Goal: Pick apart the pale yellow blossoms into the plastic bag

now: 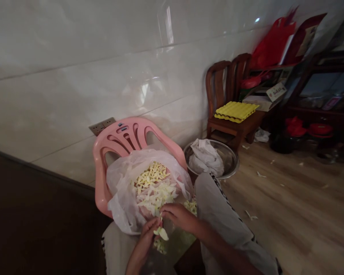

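Observation:
Low in the head view, my left hand (149, 230) is closed in a pinch on a pale, yellowish-white piece like a flower (161, 233), whose broad end hangs below the fingers. Close beside it, the fingers of my right hand (179, 215) are pinched at the upper end of the same piece. Just beyond both hands, an opened white plastic bag (122, 191) rests on a pink plastic chair (132, 126). Inside the bag lie a heap of pale petals (157, 194) and a heap of small yellowish pieces (152, 175). More pale bits (160, 246) show below my hands.
A metal basin (232, 164) holding a crumpled white bag (205, 158) stands right of the pink chair. Behind it, yellow egg trays (236, 110) sit on a wooden chair (218, 82). Scraps (250, 215) dot the wooden floor (298, 214). A tiled wall (88, 88) rises ahead.

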Demonstrator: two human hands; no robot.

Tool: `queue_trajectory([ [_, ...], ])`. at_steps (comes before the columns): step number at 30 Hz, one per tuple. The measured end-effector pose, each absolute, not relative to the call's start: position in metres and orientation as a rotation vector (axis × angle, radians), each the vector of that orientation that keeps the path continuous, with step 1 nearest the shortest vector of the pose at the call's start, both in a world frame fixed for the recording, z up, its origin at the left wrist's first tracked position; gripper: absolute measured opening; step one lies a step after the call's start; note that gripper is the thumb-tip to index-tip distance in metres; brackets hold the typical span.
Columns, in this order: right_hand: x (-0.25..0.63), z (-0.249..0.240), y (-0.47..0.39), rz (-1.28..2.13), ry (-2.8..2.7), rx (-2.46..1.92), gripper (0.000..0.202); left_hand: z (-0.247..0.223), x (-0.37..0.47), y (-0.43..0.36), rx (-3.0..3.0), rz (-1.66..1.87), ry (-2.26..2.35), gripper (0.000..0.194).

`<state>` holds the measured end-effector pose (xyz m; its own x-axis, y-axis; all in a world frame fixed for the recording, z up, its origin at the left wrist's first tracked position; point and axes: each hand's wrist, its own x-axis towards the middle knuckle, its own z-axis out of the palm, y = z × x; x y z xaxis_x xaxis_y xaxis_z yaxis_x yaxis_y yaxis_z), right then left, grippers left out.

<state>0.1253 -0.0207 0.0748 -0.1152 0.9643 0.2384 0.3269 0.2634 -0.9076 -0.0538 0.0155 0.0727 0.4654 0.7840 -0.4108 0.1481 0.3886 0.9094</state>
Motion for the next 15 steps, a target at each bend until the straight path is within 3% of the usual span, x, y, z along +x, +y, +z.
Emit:
queue_trajectory([
  [8, 0.130, 0.060, -0.017, 0.796, -1.785, -1.521, 0.033, 0.049, -0.050, 0.021, 1.504, 0.308, 0.919, 0.062],
  [15, 0.125, 0.045, -0.015, 0.922, -1.658, -1.699, 0.035, 0.046, -0.049, 0.018, 1.896, 0.391, 0.959, 0.044],
])
